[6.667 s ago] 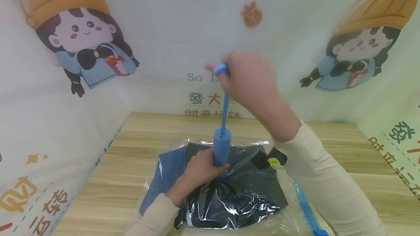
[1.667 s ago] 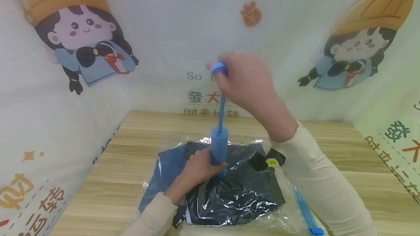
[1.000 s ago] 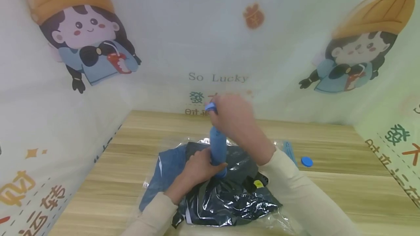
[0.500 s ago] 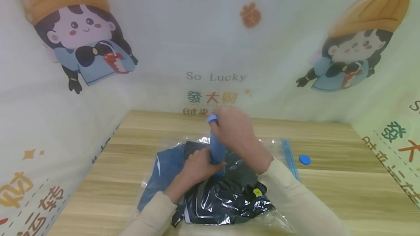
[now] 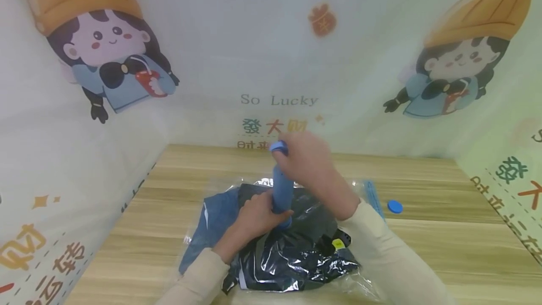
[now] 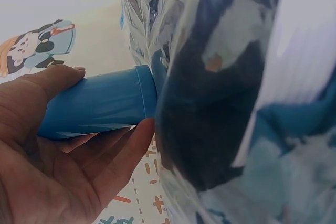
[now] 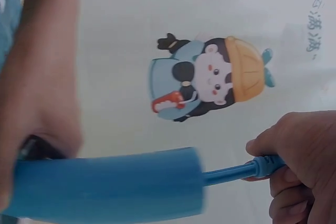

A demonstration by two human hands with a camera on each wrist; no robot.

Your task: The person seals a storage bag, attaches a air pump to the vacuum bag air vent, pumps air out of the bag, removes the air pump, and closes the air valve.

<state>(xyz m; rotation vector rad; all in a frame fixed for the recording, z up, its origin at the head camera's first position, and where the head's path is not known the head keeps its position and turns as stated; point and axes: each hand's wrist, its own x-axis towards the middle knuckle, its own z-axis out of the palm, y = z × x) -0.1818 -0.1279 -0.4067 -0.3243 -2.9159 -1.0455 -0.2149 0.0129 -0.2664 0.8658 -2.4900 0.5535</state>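
A blue hand pump stands upright on a clear plastic bag of dark and blue folded clothes. My left hand grips the barrel low down, thumb and fingers around it; the left wrist view has the pump's base pressed against the bag. Above, my right hand holds the pump handle. A short length of rod shows between barrel and handle in the right wrist view. Where the base meets the bag is partly hidden by my left hand in the head view.
A round blue cap lies on the wooden table, right of the bag. The bag's blue zip strip runs along its right side, partly under my right sleeve. A printed cloth hangs behind the table.
My right hand comes down with the handle from high above the barrel, then rises slightly. The bag's right side with the yellow tag has shifted toward me. My left hand keeps its place.
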